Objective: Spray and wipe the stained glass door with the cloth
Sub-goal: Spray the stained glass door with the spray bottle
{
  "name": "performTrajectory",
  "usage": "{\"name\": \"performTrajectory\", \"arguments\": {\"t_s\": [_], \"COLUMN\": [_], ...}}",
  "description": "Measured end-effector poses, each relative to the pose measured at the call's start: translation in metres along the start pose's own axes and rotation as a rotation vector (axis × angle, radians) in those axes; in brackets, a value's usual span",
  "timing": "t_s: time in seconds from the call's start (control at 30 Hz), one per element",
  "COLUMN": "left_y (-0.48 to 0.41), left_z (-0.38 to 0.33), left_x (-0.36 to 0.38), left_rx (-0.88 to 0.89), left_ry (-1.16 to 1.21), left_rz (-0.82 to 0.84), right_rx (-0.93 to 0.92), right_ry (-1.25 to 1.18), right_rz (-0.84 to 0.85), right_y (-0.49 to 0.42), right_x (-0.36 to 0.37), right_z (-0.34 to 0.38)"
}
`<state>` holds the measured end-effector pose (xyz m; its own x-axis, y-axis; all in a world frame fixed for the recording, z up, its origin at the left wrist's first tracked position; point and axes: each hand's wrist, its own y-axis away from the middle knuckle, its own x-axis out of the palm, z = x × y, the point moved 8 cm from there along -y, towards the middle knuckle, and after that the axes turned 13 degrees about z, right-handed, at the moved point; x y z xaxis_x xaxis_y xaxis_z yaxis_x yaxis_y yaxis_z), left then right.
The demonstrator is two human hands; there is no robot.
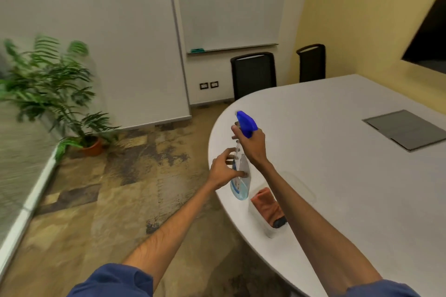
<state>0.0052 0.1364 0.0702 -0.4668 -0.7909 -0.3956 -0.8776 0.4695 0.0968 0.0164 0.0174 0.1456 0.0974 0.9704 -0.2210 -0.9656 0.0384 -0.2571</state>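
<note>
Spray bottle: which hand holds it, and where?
Both: the right hand grips the spray bottle at its neck under the blue head; the left hand holds its body.

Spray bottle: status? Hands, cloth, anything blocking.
Right hand gripping spray bottle at the neck, left hand steadying its body. Orange cloth untouched in white tub on table. Nothing in the way.

The white oval table (337, 152) occupies the right side. A grey panel (405, 129) lies flat in the table top, toward its far right. Two black chairs (253, 75) stand at the table's far end, apart from each other. A whiteboard (229, 2) hangs above the chairs. Two wall sockets (209, 85) sit left of the chairs. A potted plant (55, 89) stands on the floor (108, 188), well left of the table.
</note>
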Motion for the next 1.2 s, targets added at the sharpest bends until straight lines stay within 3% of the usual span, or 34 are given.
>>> {"name": "performTrajectory", "arguments": {"t_s": [0.33, 0.6, 0.97, 1.2], "left_y": [0.119, 0.278, 0.591, 0.798], "left_z": [0.060, 0.110, 0.161, 0.181], "left_x": [-0.088, -0.163, -0.224, -0.227], "left_rx": [-0.105, -0.168, -0.270, -0.334], "left_ry": [0.109, 0.156, 0.222, 0.218], "left_rz": [-0.257, -0.498, -0.912, -1.177], "right_rx": [-0.057, -0.106, -0.167, -0.149], "right_ry": [-0.084, -0.140, -0.282, -0.391], "right_rz": [0.259, 0.500, 0.852, 1.182], "right_y": [0.031, 0.107, 0.310, 0.471], "right_x": [0.151, 0.305, 0.518, 0.634], "right_z": [0.048, 0.106, 0.225, 0.302]}}
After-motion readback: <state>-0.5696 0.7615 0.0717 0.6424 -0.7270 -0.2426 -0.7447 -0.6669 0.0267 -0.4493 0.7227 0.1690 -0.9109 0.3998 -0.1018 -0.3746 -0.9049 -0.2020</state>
